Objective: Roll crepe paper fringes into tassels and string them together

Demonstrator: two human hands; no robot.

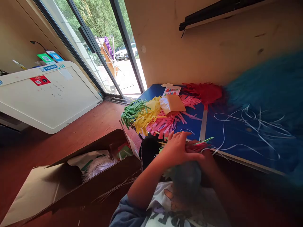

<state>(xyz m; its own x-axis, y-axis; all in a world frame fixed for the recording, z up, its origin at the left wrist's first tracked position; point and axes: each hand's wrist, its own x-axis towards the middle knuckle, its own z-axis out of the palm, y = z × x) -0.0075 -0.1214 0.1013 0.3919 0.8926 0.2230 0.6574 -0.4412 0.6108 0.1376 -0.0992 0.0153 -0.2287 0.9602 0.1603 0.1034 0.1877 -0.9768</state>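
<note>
Near the front edge of the blue table (239, 129), my left hand (176, 149) rests bent over a bundle of coloured paper strips (201, 144), its fingers wrapped round it. My right hand (205, 159) is dim and blurred beside it, against the bundle's lower side; its fingers are mostly hidden. A thin white cord (243, 145) runs from the bundle to loose loops on the table. Behind my hands lie green (133, 113), yellow (144, 118) and pink (165, 124) fringed paper, with a brown packet (175, 104) on top. Red fringed paper (209, 93) sits farther back.
An open cardboard box (59, 186) with pale shredded material (99, 167) stands on the floor at the left. Beyond it is a whiteboard (47, 97). A blurred blue mass (267, 85) covers the table's right side. A glass door (94, 56) is at the back.
</note>
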